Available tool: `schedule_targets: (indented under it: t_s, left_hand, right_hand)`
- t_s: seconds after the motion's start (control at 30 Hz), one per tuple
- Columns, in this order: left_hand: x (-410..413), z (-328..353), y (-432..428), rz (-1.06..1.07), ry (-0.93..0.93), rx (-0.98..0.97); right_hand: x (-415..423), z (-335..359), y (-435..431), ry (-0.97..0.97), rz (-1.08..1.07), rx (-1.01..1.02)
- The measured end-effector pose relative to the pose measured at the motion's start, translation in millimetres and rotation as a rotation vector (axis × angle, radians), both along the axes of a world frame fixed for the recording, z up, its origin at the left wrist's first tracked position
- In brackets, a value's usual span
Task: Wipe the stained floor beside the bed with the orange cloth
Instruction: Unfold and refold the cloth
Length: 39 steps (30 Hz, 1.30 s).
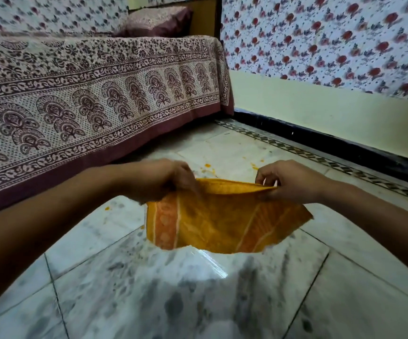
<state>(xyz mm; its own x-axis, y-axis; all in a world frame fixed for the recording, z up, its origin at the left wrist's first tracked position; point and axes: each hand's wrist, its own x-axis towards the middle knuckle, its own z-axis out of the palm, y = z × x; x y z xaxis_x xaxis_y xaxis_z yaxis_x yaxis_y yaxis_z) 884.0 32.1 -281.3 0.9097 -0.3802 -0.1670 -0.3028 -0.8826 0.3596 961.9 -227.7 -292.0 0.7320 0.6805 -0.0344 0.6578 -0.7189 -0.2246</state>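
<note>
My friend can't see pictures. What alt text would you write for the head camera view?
The left hand and right hand pinch the top edge of an orange cloth, held spread over a marble floor. Small orange stains dot the floor beyond it; a bed with a patterned cover stands on the left.

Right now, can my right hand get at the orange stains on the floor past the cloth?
Probably yes. The right hand pinches the orange cloth just short of the orange stains, with only bare floor between; nothing blocks it.
</note>
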Motion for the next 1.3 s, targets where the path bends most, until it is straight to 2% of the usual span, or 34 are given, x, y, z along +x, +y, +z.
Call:
schedule_targets:
  t_s: [0.07,0.13,0.17,0.2,0.27,0.33,0.4,0.43,0.5,0.57,0.63,0.67,0.73,0.77,0.8,0.83,0.9,0.93,0.97,1.03,1.07,1.13,1.17,1.23,1.3]
  left_hand:
    - [-1.7,-8.9,-7.3,-0.071,0.042,0.354]
    - [-3.5,-18.7,-19.7,-0.066,0.097,0.593]
    - [-4.8,-20.2,-23.5,0.001,0.133,0.609]
    - [-0.6,-23.6,-25.5,0.066,0.148,0.542]
    - [4.9,-27.8,-26.5,0.18,0.179,0.258]
    - [5.9,-29.1,-31.2,0.318,0.209,-0.186]
    - [4.0,-29.5,-40.8,0.437,0.273,-0.649]
    - [4.7,-29.6,-46.5,0.454,0.288,-0.804]
    - [5.8,-28.1,-57.2,0.489,0.336,-1.017]
    - [-2.3,-24.2,-66.8,0.504,0.451,-1.244]
    - [-6.9,-28.3,-67.7,0.482,0.431,-1.375]
    - [-8.2,-31.4,-66.6,0.475,0.317,-1.361]
    - [-6.5,-41.0,-57.4,0.487,-0.065,-1.218]
    - [-5.9,-46.4,-52.4,0.501,-0.168,-1.147]
    - [-5.5,-53.0,-48.5,0.501,-0.179,-1.085]
    - [-6.1,-60.1,-47.0,0.494,-0.063,-1.092]
    - [-14.0,-69.0,-48.1,0.465,0.325,-1.277]
    - [-19.5,-72.0,-51.8,0.456,0.456,-1.347]
    - [-22.8,-75.3,-56.3,0.454,0.534,-1.38]
    - [-19.8,-85.3,-66.3,0.524,0.571,-1.385]
    - [-14.2,-91.3,-70.1,0.587,0.59,-1.383]
    - [-7.5,-100.9,-75.7,0.705,0.707,-1.376]
    - [-7.5,-107.7,-77.8,0.742,0.784,-1.342]
    - [-13.2,-125.6,-80.6,0.743,0.919,-1.218]
    - [-24.9,-143.7,-84.7,0.706,0.971,-0.99]
  right_hand:
    - [3.8,-4.1,-0.4,-0.09,-0.015,-0.076]
    - [5.7,-14.8,1.0,-0.106,-0.029,-0.103]
    - [6.3,-20.3,2.3,-0.09,-0.055,-0.064]
    - [5.9,-24.7,3.4,-0.055,-0.103,0.011]
    - [-0.4,-28.2,6.4,0.016,-0.227,0.215]
    - [-17.9,-30.1,16.1,0.08,-0.303,0.454]
    - [-41.9,-32.9,32.7,0.213,-0.238,0.667]
    - [-55.8,-33.4,42.3,0.309,-0.161,0.708]
    - [-76.9,-35.3,56.7,0.444,-0.076,0.632]
    - [-75.8,-39.2,60.2,0.428,-0.153,0.53]
    - [-63.6,-40.4,55.3,0.417,-0.265,0.558]
    - [-57.7,-38.1,52.6,0.465,-0.319,0.615]
    - [-47.0,-31.2,45.7,0.604,-0.406,0.699]
    - [-43.0,-24.3,41.2,0.674,-0.41,0.737]
    - [-39.0,-16.4,36.3,0.77,-0.383,0.785]
    - [-34.9,-6.0,32.3,0.887,-0.327,0.85]
    - [-27.6,7.5,23.4,1.055,-0.195,1.007]
    - [-25.7,8.2,18.5,1.096,-0.179,1.102]
    - [-25.0,2.6,14.9,1.131,-0.227,1.211]
    - [-33.5,-22.6,5.6,1.298,-0.454,1.376]
    - [-42.0,-41.5,1.3,1.402,-0.536,1.332]
    - [-67.0,-74.6,-2.1,1.533,-0.568,1.088]
    - [-75.7,-89.6,-2.8,1.518,-0.587,0.984]
    - [-80.5,-111.8,-3.8,1.356,-0.73,0.859]
    - [-76.8,-124.6,-8.5,1.185,-0.863,0.805]
